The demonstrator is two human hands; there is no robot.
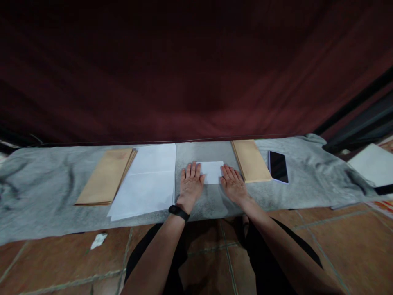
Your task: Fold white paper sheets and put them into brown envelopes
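Observation:
A small folded white sheet of paper (211,172) lies flat on the grey cloth between my hands. My left hand (191,183) rests palm down over its left edge, fingers stretched forward. At the right edge, my right hand (233,183) lies flat too, its fingertips on or beside the paper. Left of my left hand is a stack of larger white sheets (150,186) with a crease across the top one. Close beyond my right hand lies a stack of brown envelopes (253,162).
More brown envelopes (106,176) lie left of the white sheets. A phone (278,166) sits right of the right-hand envelopes. The grey cloth (319,176) covers a narrow surface against a dark red curtain (196,82). A crumpled tissue (98,241) lies on the tiled floor.

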